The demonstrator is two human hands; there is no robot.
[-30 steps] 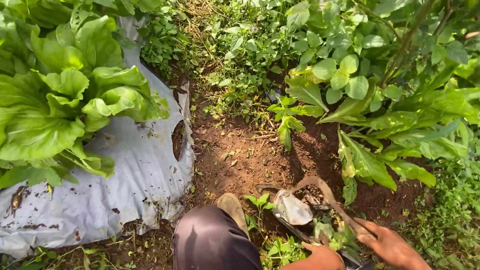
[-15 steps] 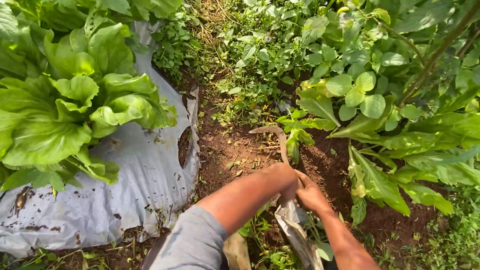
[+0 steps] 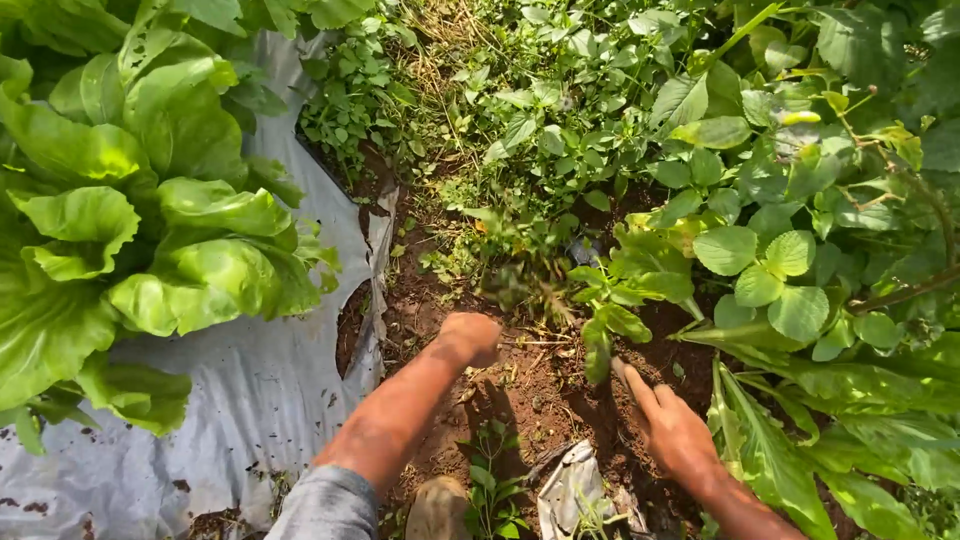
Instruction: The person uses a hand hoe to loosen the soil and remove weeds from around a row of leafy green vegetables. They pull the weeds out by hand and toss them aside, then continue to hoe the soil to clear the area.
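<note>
Reaching forward over a strip of bare reddish-brown soil point(image 3: 520, 390), the person's left hand point(image 3: 470, 337) is curled into a loose fist at the end of a bare forearm, its fingers folded under so that I cannot tell whether they grip anything. It sits low over the earth just left of a small green-leaved weed plant point(image 3: 610, 300) that stands in the soil between the two hands. The right hand point(image 3: 672, 430) lies lower and to the right, palm down on the soil, with its fingers pressed together and stretched toward the base of that weed; the fingertips are near the stem, though whether they touch it is hidden by a drooping leaf.

A grey sleeve point(image 3: 322, 505) covers the upper part of the left arm at the bottom edge. Close by it, a rounded tan object point(image 3: 440, 508) rests on the ground, and a crumpled pale scrap of plastic point(image 3: 572, 492) lies between the two arms.

To the left, a sheet of silvery-grey plastic mulch point(image 3: 250, 400) covers the bed, with broad light-green leafy vegetables point(image 3: 130, 230) growing over it. To the right and beyond the hands, a dense tangle of darker green weeds and broad-leaved plants point(image 3: 780, 260) crowds the soil.
</note>
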